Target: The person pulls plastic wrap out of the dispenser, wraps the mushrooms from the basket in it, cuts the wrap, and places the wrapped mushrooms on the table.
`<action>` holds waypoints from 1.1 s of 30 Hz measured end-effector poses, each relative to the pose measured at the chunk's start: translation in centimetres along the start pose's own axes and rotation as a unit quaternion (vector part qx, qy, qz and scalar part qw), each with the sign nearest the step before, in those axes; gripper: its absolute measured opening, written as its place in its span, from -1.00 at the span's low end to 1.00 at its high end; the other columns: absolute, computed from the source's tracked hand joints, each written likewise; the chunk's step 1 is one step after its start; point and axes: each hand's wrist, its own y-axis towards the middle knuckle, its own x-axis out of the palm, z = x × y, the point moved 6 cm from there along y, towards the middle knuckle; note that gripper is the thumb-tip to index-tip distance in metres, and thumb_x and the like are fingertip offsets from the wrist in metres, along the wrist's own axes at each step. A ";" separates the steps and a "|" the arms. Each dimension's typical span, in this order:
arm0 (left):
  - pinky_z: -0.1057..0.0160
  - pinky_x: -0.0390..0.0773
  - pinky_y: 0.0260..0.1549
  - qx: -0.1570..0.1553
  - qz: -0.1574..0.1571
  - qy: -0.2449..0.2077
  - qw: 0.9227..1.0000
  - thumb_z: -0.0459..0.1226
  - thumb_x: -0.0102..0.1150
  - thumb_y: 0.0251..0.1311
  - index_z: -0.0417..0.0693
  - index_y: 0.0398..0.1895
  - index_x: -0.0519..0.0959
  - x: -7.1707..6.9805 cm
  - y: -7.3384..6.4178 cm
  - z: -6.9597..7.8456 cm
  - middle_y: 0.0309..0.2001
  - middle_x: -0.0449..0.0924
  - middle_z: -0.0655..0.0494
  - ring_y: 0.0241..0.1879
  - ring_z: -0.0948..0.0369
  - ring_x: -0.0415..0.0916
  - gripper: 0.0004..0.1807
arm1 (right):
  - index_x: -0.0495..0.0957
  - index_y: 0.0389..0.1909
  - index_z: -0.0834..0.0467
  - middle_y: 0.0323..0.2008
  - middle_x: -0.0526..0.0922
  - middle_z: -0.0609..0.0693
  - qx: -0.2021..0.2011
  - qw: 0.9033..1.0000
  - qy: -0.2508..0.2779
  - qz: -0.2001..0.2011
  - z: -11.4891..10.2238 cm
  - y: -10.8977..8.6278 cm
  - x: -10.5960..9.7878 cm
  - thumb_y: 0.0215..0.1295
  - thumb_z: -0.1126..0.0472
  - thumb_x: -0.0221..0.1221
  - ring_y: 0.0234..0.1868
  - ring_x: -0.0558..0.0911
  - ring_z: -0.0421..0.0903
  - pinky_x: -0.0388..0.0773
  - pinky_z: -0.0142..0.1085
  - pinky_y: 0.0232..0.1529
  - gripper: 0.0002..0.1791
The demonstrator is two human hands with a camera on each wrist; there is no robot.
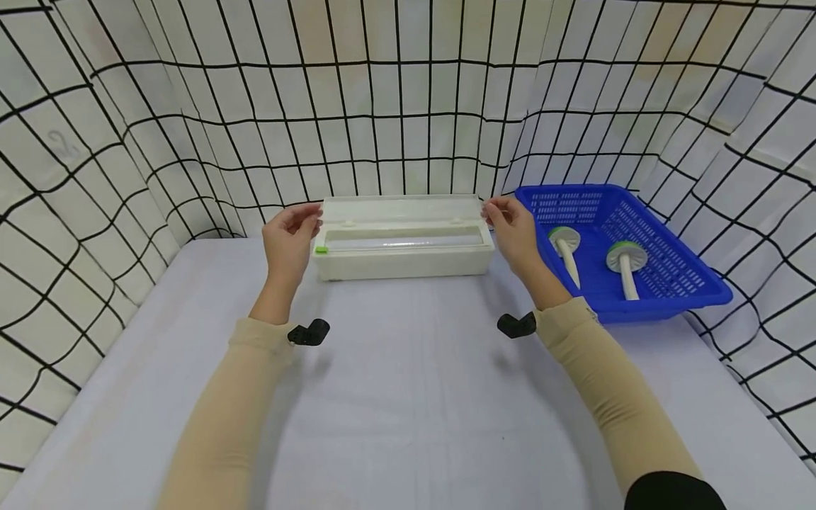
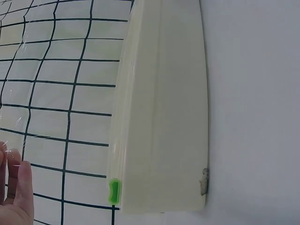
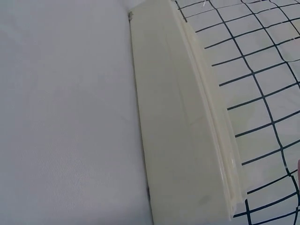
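Observation:
A white cling film dispenser [image 1: 401,265] stands at the back of the table with its lid [image 1: 401,208] raised. Inside lies a roll of clear film [image 1: 408,242]; a green slider [image 1: 321,249] sits at the left end. Beyond the left end, my left hand [image 1: 290,237] pinches the film's edge between thumb and fingers. The clear, creased cling film [image 2: 18,123] shows above those fingers in the left wrist view. My right hand [image 1: 513,230] pinches at the film's opposite side, near the dispenser's right end. In the right wrist view only a sliver of that hand appears.
To the right stands a blue plastic basket [image 1: 663,309], close to my right forearm. Two white-stemmed things with round green-and-white heads [image 1: 627,256] lie in it. Black wire mesh [image 1: 414,113] encloses the white-covered table [image 1: 408,397] at the back and sides.

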 end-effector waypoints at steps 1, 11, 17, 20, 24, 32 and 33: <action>0.44 0.61 -0.07 0.002 0.000 -0.002 1.000 -0.46 0.13 0.45 -0.41 0.05 0.64 0.0 0.1 0.2 -0.15 0.67 0.08 -0.21 0.32 0.60 -0.78 | 0.52 0.08 0.35 -0.06 0.61 0.13 -0.003 1.000 0.002 0.000 -0.1 0.0 0.0 0.61 0.23 0.05 -0.02 0.59 -0.11 0.53 -0.24 0.24 -0.73; 0.45 0.62 -0.10 -0.003 -0.002 -0.012 1.000 -0.44 0.16 0.44 -0.40 0.06 0.63 0.2 0.3 1.1 -0.16 0.68 0.11 -0.20 0.30 0.61 -0.77 | 0.53 0.04 0.35 -0.12 0.62 0.04 -0.022 0.999 0.036 0.024 -0.8 0.0 -0.3 0.60 0.24 0.06 -0.07 0.59 -0.17 0.54 -0.28 0.20 -0.76; 0.45 0.62 -0.10 0.003 0.002 -0.026 1.000 -0.46 0.14 0.44 -0.41 0.05 0.63 -0.1 -0.2 1.4 -0.17 0.67 0.14 -0.21 0.29 0.60 -0.78 | 0.52 0.05 0.38 -0.12 0.61 0.07 -0.032 0.999 0.035 0.023 -1.1 -0.4 -0.2 0.60 0.25 0.05 -0.07 0.58 -0.16 0.54 -0.30 0.18 -0.74; 0.44 0.62 -0.10 0.009 0.001 -0.028 1.000 -0.46 0.14 0.44 -0.43 0.05 0.62 -0.1 -0.4 1.6 -0.17 0.67 0.16 -0.21 0.28 0.61 -0.78 | 0.52 0.04 0.38 -0.13 0.61 0.07 -0.039 0.998 0.037 0.026 -1.2 -0.6 -0.2 0.60 0.26 0.05 -0.08 0.58 -0.16 0.55 -0.30 0.15 -0.75; 0.45 0.61 -0.10 0.019 0.002 -0.013 1.000 -0.46 0.14 0.45 -0.42 0.04 0.63 -0.3 -0.6 1.7 -0.16 0.67 0.11 -0.21 0.31 0.60 -0.79 | 0.52 0.04 0.40 -0.13 0.61 0.04 -0.048 0.998 0.030 0.027 -1.2 -0.7 -0.3 0.60 0.25 0.05 -0.09 0.58 -0.18 0.56 -0.31 0.13 -0.73; 0.46 0.60 -0.12 0.047 0.006 0.001 0.999 -0.50 0.10 0.45 -0.44 0.01 0.64 -0.6 -0.7 1.9 -0.11 0.67 -0.10 -0.25 0.34 0.57 -0.80 | 0.51 0.05 0.42 -0.16 0.61 -0.02 -0.054 0.998 0.027 0.019 -1.7 -0.9 -0.3 0.60 0.24 0.06 -0.10 0.58 -0.19 0.55 -0.30 0.15 -0.72; 0.46 0.60 -0.12 0.050 0.007 0.002 0.999 -0.50 0.10 0.45 -0.45 0.00 0.63 -0.6 -0.7 2.0 -0.10 0.67 -0.14 -0.25 0.35 0.57 -0.80 | 0.51 0.05 0.41 -0.15 0.61 -0.01 -0.055 0.998 0.025 0.020 -1.8 -1.0 -0.4 0.60 0.25 0.06 -0.10 0.58 -0.20 0.55 -0.30 0.16 -0.72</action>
